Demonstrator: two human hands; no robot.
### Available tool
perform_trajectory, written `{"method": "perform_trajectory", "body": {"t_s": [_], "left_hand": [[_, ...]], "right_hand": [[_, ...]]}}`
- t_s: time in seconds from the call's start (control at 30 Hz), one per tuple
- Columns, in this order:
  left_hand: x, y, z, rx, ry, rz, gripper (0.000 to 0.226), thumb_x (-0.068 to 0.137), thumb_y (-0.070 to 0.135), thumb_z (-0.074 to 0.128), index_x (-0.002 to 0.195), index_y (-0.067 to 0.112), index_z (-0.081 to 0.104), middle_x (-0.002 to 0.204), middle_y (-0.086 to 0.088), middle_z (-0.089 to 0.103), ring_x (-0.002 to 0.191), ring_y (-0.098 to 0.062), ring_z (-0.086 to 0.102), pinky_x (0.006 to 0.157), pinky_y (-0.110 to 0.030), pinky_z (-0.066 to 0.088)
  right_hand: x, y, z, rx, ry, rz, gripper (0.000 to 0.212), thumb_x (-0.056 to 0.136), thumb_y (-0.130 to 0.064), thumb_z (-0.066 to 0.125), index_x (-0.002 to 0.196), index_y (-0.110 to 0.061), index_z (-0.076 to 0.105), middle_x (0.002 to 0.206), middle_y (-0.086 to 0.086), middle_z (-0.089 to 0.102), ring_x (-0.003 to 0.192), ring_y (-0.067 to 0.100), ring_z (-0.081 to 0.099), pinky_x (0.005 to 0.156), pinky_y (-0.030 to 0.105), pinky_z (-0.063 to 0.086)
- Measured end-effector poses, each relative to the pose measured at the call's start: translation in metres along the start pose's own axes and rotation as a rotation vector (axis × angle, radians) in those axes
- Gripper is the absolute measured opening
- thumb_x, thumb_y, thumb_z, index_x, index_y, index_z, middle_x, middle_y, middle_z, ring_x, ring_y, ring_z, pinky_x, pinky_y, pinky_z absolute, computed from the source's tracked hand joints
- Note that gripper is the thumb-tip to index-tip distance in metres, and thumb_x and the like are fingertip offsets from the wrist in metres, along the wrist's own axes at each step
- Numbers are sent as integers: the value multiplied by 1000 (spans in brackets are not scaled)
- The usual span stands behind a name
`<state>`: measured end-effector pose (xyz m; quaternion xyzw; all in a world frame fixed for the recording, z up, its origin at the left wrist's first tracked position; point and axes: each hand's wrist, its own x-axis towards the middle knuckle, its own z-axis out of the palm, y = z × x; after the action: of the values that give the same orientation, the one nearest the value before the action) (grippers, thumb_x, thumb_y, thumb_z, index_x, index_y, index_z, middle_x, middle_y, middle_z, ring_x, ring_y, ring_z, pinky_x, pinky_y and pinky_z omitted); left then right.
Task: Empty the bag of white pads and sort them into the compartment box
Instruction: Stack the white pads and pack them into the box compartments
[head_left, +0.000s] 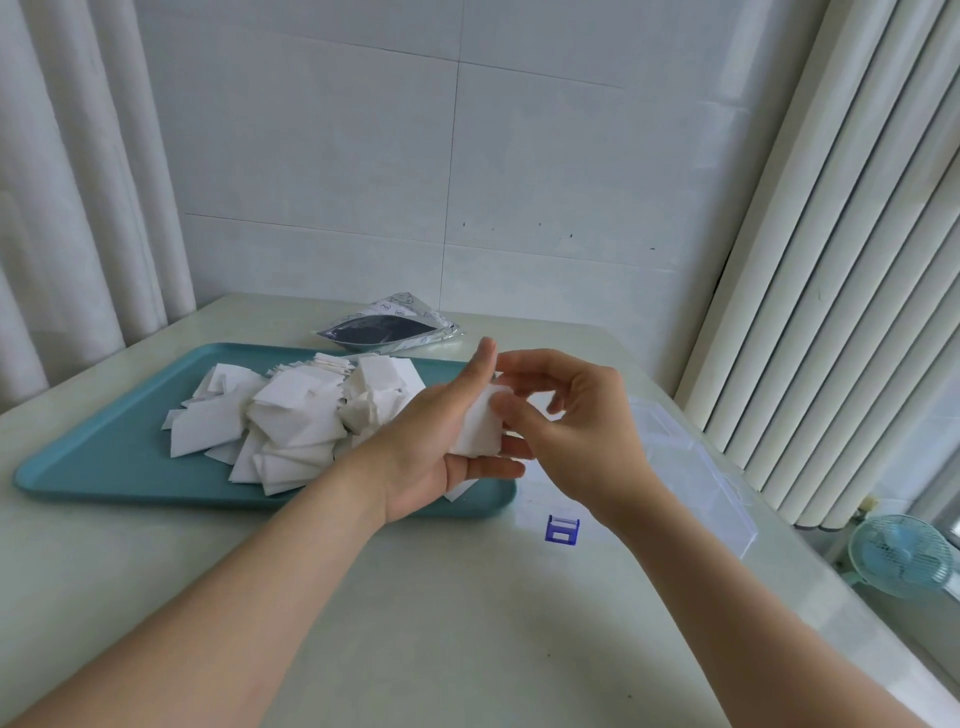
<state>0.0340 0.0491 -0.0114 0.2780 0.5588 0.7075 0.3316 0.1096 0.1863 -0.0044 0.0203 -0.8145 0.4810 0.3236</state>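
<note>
Several pads (475, 427) sit cupped in my left hand (431, 449) while my right hand (571, 422) pinches their edge, squaring them for the compartment box (696, 467) at three o'clock.

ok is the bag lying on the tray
No, the bag lies on the table beyond the far rim of the teal tray, which holds the white pads.

Beyond the fingers (540, 366) rises a pale tiled wall (519, 156), with white curtains (67, 208) far to their left. To their right hang ribbed white drapes (831, 260) above a small blue fan (901, 553). A pale table (441, 623) lies beneath.
</note>
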Motion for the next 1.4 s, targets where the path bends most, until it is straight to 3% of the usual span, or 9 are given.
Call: {"method": "perform_trajectory", "body": {"t_s": [0.13, 0.33, 0.57, 0.87, 1.0, 1.07, 1.2, 1.3, 1.4], "left_hand": [[-4, -5, 4, 3, -37, 54, 30, 98, 34, 66, 113, 9, 71, 90, -10, 58, 77, -17, 59, 72, -28, 55], [1, -7, 10, -55, 102, 23, 6, 100, 10, 59, 102, 10, 65, 92, -14, 50, 79, -25, 58, 59, -29, 53], [2, -12, 10, 14, 91, 53, 8, 100, 8, 60, 102, 12, 67, 91, -13, 55, 82, -24, 58, 59, -25, 50], [9, -18, 23, 120, 151, 203, 23, 103, 0, 48, 84, 12, 55, 72, -3, 46, 66, -15, 47, 55, -18, 45], [14, -20, 27, 155, 189, 264, 25, 103, 2, 48, 81, 15, 52, 63, 4, 36, 56, -12, 36, 50, -24, 34], [16, -22, 23, 258, 197, 275, 5, 99, 7, 53, 94, 6, 56, 58, 3, 39, 50, -14, 35, 48, -27, 30], [17, -31, 23, 578, 298, 241, 65, 90, 23, 66, 145, 24, 32, 74, 8, 68, 60, -11, 59, 58, -27, 44], [19, -34, 26, 545, 343, 238, 82, 74, 39, 68, 144, 44, 25, 107, 0, 70, 76, -16, 59, 71, -36, 46], [17, -33, 26, 560, 398, 282, 70, 74, 45, 67, 137, 39, 36, 100, 4, 72, 78, -17, 65, 75, -39, 53]], "right_hand": [[1, 4, -3, -233, -45, -66, 50, 82, -6, 64, 122, -34, 73, 112, -21, 73, 116, 3, 61, 88, 8, 40], [-9, 8, 1, -459, -319, -147, 88, 68, -34, 76, 150, -39, 45, 145, -26, 47, 138, 5, 36, 111, 35, 35], [-5, 15, 5, -530, -206, -248, 74, 67, -35, 90, 136, -27, 63, 120, -15, 68, 120, 11, 57, 106, 37, 40], [-3, 7, -4, -497, -175, -322, 63, 65, -15, 84, 126, -20, 70, 99, -7, 75, 93, 14, 68, 87, 17, 45], [2, 4, -18, -368, -321, -218, 65, 69, -13, 80, 133, -23, 67, 108, -12, 74, 103, 10, 69, 99, 32, 52], [4, 4, -25, -98, -394, -111, 52, 79, -3, 65, 129, -14, 68, 104, 4, 76, 96, 24, 74, 94, 46, 57], [5, 9, -30, 120, -329, 70, 33, 95, 5, 53, 118, -6, 74, 94, 21, 76, 74, 41, 71, 77, 50, 61], [7, 18, -31, 73, -362, 62, 20, 101, -9, 60, 112, -8, 77, 104, 14, 78, 101, 42, 71, 93, 59, 56], [11, 21, -37, 121, -265, 71, 19, 105, -8, 55, 113, -4, 72, 102, 12, 77, 95, 35, 74, 87, 47, 61]]}}
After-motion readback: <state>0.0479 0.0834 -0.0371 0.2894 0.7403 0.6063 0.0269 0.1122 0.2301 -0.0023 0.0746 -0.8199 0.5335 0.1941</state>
